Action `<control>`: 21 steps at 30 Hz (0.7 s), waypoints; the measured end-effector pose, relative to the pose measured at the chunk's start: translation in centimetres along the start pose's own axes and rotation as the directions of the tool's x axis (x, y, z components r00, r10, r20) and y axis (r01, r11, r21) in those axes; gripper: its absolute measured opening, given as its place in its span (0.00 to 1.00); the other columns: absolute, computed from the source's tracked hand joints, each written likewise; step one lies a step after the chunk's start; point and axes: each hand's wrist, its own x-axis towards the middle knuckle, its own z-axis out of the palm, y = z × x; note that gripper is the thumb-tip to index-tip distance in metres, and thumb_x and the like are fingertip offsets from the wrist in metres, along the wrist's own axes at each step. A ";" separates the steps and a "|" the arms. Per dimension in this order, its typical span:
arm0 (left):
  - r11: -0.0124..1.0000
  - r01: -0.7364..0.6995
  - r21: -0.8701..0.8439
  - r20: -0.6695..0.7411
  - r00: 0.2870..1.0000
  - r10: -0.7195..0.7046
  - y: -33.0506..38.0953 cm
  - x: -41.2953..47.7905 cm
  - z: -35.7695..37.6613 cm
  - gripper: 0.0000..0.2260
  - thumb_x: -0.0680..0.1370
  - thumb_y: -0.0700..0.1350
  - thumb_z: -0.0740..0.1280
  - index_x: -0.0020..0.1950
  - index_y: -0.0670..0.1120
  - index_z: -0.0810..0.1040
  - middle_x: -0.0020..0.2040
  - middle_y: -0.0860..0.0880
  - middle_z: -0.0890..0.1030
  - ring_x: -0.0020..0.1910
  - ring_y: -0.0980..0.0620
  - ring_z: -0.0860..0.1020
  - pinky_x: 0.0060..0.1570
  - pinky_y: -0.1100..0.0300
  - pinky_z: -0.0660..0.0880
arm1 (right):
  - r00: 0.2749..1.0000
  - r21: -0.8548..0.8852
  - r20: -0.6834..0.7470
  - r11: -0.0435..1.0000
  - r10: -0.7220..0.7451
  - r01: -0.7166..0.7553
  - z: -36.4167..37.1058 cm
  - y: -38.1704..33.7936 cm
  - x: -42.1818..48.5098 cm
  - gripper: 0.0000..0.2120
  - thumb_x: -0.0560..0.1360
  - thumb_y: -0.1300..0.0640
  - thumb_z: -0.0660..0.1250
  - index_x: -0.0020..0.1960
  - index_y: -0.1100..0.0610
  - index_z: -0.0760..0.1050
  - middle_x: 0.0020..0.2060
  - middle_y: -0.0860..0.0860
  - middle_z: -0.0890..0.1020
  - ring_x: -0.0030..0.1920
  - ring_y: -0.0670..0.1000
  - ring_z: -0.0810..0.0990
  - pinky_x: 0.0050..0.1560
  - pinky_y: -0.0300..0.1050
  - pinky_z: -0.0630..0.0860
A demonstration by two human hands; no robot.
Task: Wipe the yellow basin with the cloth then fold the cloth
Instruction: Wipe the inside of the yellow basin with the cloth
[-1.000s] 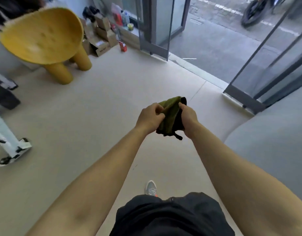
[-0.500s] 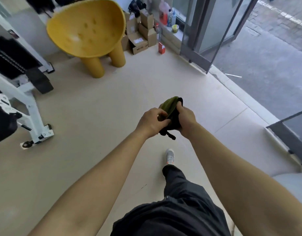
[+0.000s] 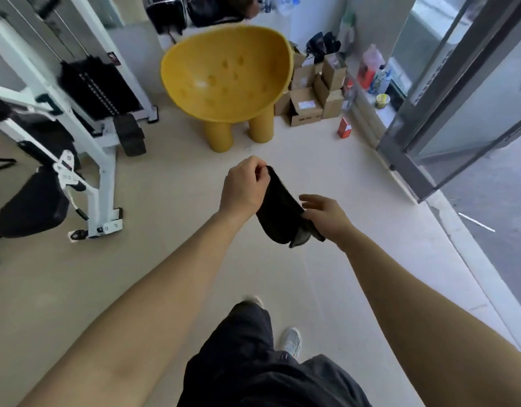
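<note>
The left hand (image 3: 244, 185) has its fingertips (image 3: 260, 171) pinched closed on the top corner of the dark cloth (image 3: 281, 210), lifted high so the fabric hangs down and opens out under its own weight. The right hand (image 3: 327, 216) takes the lower end: thumb and the inner fingers appear to nip the bottom edge of the cloth near the palm, while the other fingers (image 3: 310, 198) are spread loose and touch nothing. Holding 2 ends apart like this draws the cloth into a slanted strip between the hands, which suits shaking it flat, probably to give a broad wiping face.

The cloth is in mid-air, over the bare floor (image 3: 171, 218), touching nothing but the 2 hands. A small flap droops below the right hand's grip.

The yellow basin (image 3: 224, 80) stands ahead on thick stubby legs, near the far edge of the floor by the wall, its dimpled bowl tilted toward the person and well apart from the cloth. Beside its right flank sit stacked cardboard boxes (image 3: 307, 105); to its left is a white exercise machine (image 3: 86, 136). A glass door frame (image 3: 429, 142) runs along the floor's right edge.

Judged from this, wiping has not begun: the person, one shoe (image 3: 291, 342) forward, seems to be walking up while readying the cloth.
</note>
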 end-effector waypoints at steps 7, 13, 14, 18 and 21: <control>0.983 0.062 -0.171 0.172 0.985 -0.032 0.3 14.1 1.9 0.05 0.83 0.45 0.58 0.51 0.51 0.73 0.45 0.53 0.78 0.45 0.53 0.75 0.43 0.63 0.67 | 0.978 -0.208 0.152 0.963 -0.143 0.173 -1.2 -8.6 12.5 0.20 0.71 0.50 0.75 0.60 0.50 0.76 0.47 0.41 0.81 0.46 0.41 0.81 0.46 0.36 0.75; 0.956 0.053 -0.289 0.270 0.962 0.029 -0.6 28.4 0.9 0.07 0.81 0.40 0.61 0.50 0.41 0.78 0.42 0.47 0.80 0.42 0.54 0.75 0.42 0.63 0.69 | 0.984 -0.398 0.016 0.902 -0.178 0.170 -2.1 -16.6 25.1 0.10 0.72 0.57 0.67 0.52 0.58 0.74 0.42 0.50 0.80 0.39 0.50 0.78 0.37 0.44 0.75; 0.961 0.061 -0.272 0.293 0.956 0.023 -1.1 30.6 0.6 0.07 0.81 0.41 0.61 0.50 0.41 0.79 0.43 0.44 0.81 0.43 0.51 0.76 0.44 0.60 0.69 | 0.988 -0.417 0.024 0.896 -0.154 0.150 -2.5 -17.8 27.0 0.08 0.73 0.58 0.66 0.52 0.58 0.73 0.40 0.50 0.80 0.36 0.48 0.77 0.33 0.42 0.74; 0.975 0.108 -0.193 0.319 0.947 -0.042 -4.0 38.7 0.0 0.07 0.81 0.44 0.62 0.50 0.46 0.79 0.47 0.46 0.81 0.50 0.48 0.78 0.48 0.53 0.72 | 0.991 -0.472 0.010 0.873 -0.132 0.121 -4.4 -20.9 34.6 0.05 0.79 0.57 0.59 0.51 0.56 0.74 0.35 0.48 0.78 0.33 0.45 0.77 0.28 0.39 0.68; 0.972 0.156 -0.175 0.291 0.951 -0.100 -5.9 44.2 -0.1 0.07 0.81 0.45 0.62 0.48 0.46 0.79 0.43 0.51 0.79 0.46 0.51 0.76 0.44 0.59 0.70 | 0.993 -0.474 -0.069 0.879 -0.092 0.048 -6.1 -21.9 39.3 0.19 0.82 0.45 0.55 0.44 0.57 0.75 0.34 0.51 0.80 0.33 0.50 0.78 0.31 0.43 0.69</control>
